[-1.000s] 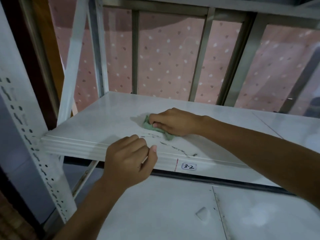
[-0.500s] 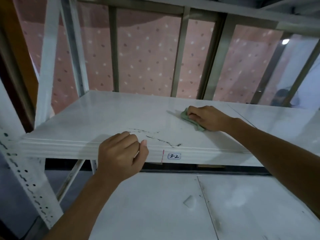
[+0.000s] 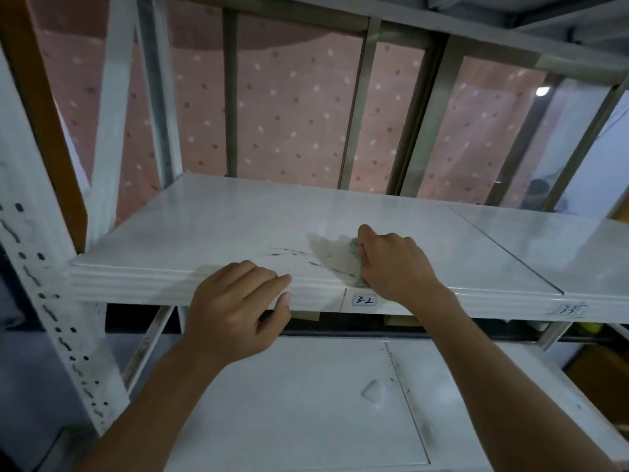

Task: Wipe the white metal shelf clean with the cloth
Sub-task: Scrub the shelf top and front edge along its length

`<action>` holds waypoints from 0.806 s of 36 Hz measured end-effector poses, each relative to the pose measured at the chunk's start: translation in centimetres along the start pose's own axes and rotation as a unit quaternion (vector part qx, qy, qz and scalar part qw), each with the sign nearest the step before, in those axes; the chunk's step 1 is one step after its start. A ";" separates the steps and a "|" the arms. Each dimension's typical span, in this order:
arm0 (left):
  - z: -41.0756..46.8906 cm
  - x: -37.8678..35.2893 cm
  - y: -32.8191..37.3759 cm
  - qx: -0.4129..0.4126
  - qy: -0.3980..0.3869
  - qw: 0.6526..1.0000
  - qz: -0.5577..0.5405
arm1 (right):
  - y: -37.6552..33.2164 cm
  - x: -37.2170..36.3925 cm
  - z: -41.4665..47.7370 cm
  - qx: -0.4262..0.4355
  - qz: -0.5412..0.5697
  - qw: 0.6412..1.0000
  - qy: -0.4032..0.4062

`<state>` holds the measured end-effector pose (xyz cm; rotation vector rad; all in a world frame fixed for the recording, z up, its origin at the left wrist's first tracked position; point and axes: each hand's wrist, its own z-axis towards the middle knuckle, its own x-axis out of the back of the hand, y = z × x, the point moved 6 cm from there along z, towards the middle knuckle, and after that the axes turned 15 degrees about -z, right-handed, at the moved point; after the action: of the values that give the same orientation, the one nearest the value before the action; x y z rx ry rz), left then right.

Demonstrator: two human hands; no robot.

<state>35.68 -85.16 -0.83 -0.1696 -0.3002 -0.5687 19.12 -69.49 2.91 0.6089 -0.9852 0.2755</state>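
At the front edge of the white metal shelf (image 3: 204, 226): the right hand (image 3: 394, 264) presses a green cloth (image 3: 354, 248) onto the surface, just behind the lip.
Hidden: most of the cloth lies under the right hand; only a green sliver shows at the fingertips, and another bit shows low by the lip.
Right grip: the fingers curl down over the cloth and bunch it against the shelf; the thumb is out of sight.
Left grip: the left hand (image 3: 235, 311) hooks over the front lip, fingers curled on top, thumb pressed against the lip's face.
Hard to make out: dark streaks (image 3: 292, 252) run across the surface just left of the cloth, with a greyish smear beside them; what they are I cannot tell.
Writing: a small white label (image 3: 364, 300) on the lip reads "3-2", directly below the right hand, with a thin red line at its left.
Faint writing: a handwritten mark (image 3: 566, 310) further right on the lip, perhaps "33", too blurred to be sure.
Cut off: both forearms leave the bottom edge; the shelf runs past the right edge.
Below: a lower shelf (image 3: 289, 420) carries a small pale scrap (image 3: 372, 390).
Left: a perforated upright (image 3: 44, 301) holds the shelf.
Behind: a pink dotted curtain (image 3: 292, 107) hangs beyond the window bars.
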 end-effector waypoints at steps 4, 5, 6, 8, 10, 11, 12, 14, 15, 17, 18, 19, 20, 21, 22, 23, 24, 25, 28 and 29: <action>-0.5 1.3 -0.5 0.006 -0.005 1.000 0.002 | -3.3 1.5 0.3 -0.005 0.010 1.000 0.007; -0.7 1.6 -0.7 0.010 -0.004 1.000 0.004 | -4.1 1.7 0.5 -0.004 0.019 1.000 0.004; -0.9 1.9 -0.9 0.013 -0.004 1.000 0.007 | -4.9 1.9 0.8 -0.005 0.028 1.000 0.001; -1.2 2.4 -1.1 0.012 -0.002 1.000 0.012 | -6.3 2.2 1.3 -0.002 0.042 0.999 -0.004; -1.5 3.1 -1.3 0.014 0.000 1.000 0.016 | -7.6 2.5 1.8 0.006 0.051 0.999 -0.005; -1.7 3.4 -1.4 0.017 0.000 1.000 0.018 | -8.3 2.6 2.1 0.012 0.056 0.998 -0.005; -1.9 3.8 -1.6 0.020 0.000 1.000 0.022 | -9.1 2.8 2.4 0.018 0.060 0.998 -0.005; -2.3 4.6 -1.8 0.025 0.002 0.999 0.035 | -10.6 3.3 2.9 0.035 0.070 0.997 -0.004; -2.6 5.1 -1.9 0.027 0.005 0.999 0.042 | -11.5 3.5 3.2 0.046 0.076 0.996 -0.003; -3.0 6.2 -2.2 0.033 0.013 0.998 0.056 | -13.2 4.0 3.8 0.072 0.088 0.994 0.003; -3.3 6.8 -2.4 0.039 0.016 0.997 0.064 | -14.2 4.2 4.1 0.088 0.094 0.992 0.007; -3.7 7.4 -2.6 0.046 0.017 0.996 0.071 | -15.2 4.3 4.4 0.106 0.101 0.989 0.011; -4.0 8.0 -2.8 0.052 0.016 0.995 0.079 | -16.2 4.5 4.7 0.125 0.109 0.986 0.014; -4.4 8.6 -2.9 0.057 0.014 0.994 0.088 | -17.3 4.7 5.0 0.144 0.116 0.983 0.019; -4.8 9.2 -3.0 0.062 0.013 0.993 0.096 | -18.4 4.9 5.4 0.163 0.119 0.979 0.024; -5.2 9.8 -3.1 0.069 0.014 0.992 0.101 | -19.6 5.3 5.6 0.181 0.121 0.975 0.030; -5.5 10.4 -3.3 0.077 0.014 0.991 0.104 | -20.9 5.7 5.8 0.200 0.124 0.971 0.037; -5.7 11.0 -3.4 0.083 0.016 0.991 0.107 | -22.3 6.3 5.8 0.223 0.133 0.964 0.048; -5.7 12.5 -3.3 0.088 0.044 0.987 0.125 | -26.8 8.8 4.5 0.324 0.175 0.925 0.091; -5.7 13.0 -3.2 0.087 0.057 0.986 0.132 | -28.0 9.7 3.7 0.364 0.184 0.908 0.097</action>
<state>45.70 -95.72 -1.74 -0.0067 -0.2105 -0.2854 35.23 -94.61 2.70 1.0463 -0.7815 1.0520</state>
